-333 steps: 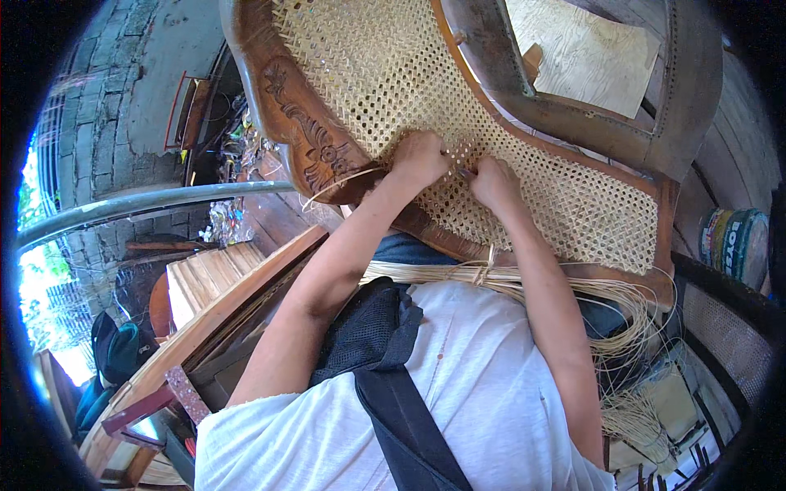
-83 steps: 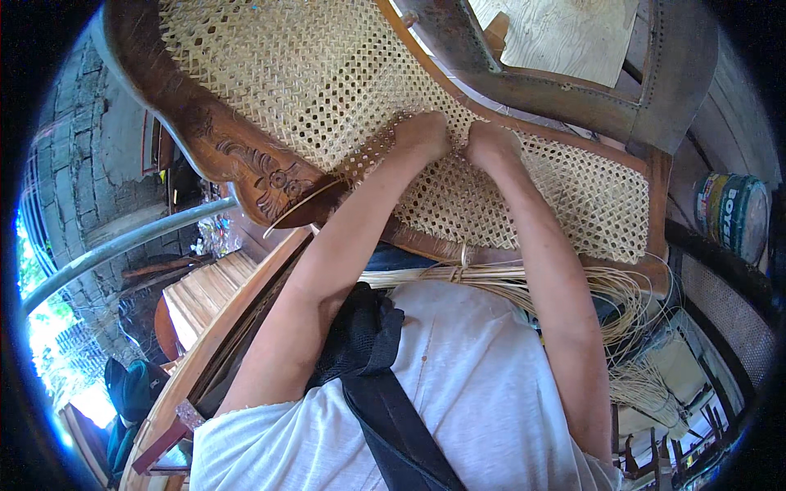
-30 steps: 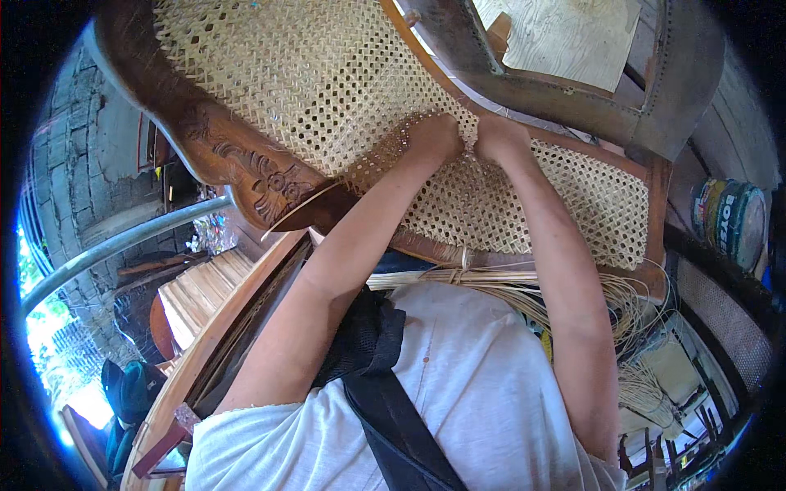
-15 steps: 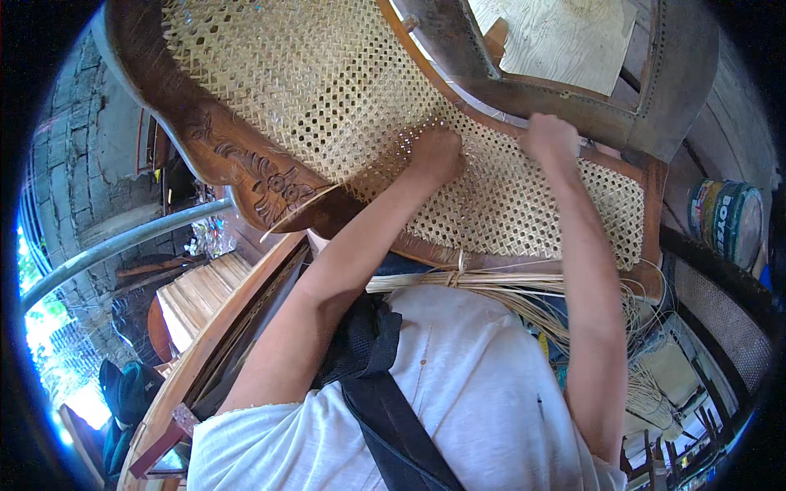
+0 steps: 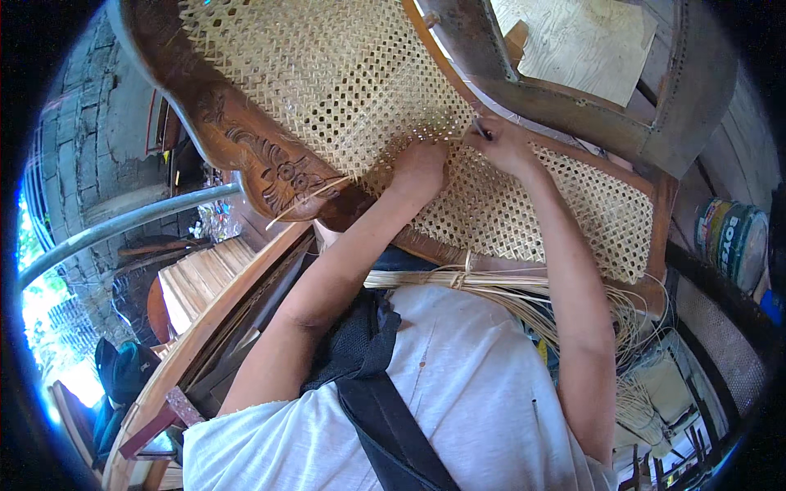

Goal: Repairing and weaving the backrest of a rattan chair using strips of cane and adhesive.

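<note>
A carved brown wooden chair frame [image 5: 221, 123] lies across in front of me, filled with woven cane mesh [image 5: 286, 69]. On the narrow middle of the mesh rests my left hand [image 5: 421, 170], its fingers curled closed against the weave; what they pinch is hidden. Just right of it, close to the frame's far rail, my right hand [image 5: 506, 149] is closed around a slim dark tool [image 5: 481, 128] whose tip points up and left. A loose cane strand [image 5: 311, 201] sticks out over the carved edge.
A bundle of cane strands [image 5: 499, 284] is tied at the near rail. A second dark wooden frame [image 5: 565, 102] stands beyond, by a plywood sheet [image 5: 573, 41]. At the right is a paint can [image 5: 731, 237]; a metal tube [image 5: 123, 227] curves at the left.
My right hand has moved left and down from the far rail toward my left hand, and the slim tool now shows. My left hand has shifted slightly down and left.
</note>
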The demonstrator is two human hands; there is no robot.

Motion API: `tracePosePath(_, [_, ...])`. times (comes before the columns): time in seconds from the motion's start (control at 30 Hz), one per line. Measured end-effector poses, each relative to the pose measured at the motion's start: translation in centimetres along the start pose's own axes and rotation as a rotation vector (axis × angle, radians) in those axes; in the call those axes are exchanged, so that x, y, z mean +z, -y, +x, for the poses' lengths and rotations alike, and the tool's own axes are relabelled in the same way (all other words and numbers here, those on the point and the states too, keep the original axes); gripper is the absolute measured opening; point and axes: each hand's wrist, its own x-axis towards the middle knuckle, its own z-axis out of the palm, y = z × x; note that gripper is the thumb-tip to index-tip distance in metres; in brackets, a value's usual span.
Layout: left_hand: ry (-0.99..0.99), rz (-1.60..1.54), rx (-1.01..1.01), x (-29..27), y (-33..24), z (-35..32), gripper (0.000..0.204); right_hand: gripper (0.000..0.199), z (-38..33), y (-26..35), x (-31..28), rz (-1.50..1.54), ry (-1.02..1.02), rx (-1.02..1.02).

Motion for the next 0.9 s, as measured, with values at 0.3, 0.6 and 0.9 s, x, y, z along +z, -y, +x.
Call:
tracePosePath(0.3, [-0.038,0.031,0.013,-0.1,-0.4,-0.5,0.02,0.021,-1.3,-2.8,-1.1,-0.534,-0.028,-0.012])
tracePosePath(0.6, [-0.065,0.018,0.052,0.2,-0.2,0.2,0.02,0.02,-1.3,-3.3,-4.4,-0.576,0.004,0.135])
tracePosePath(0.9, [0.028,-1.288,0.001,0.7,-3.9,7.8,0.035,0.015,-2.4,-0.7,-6.3,0.883,-0.175,0.063])
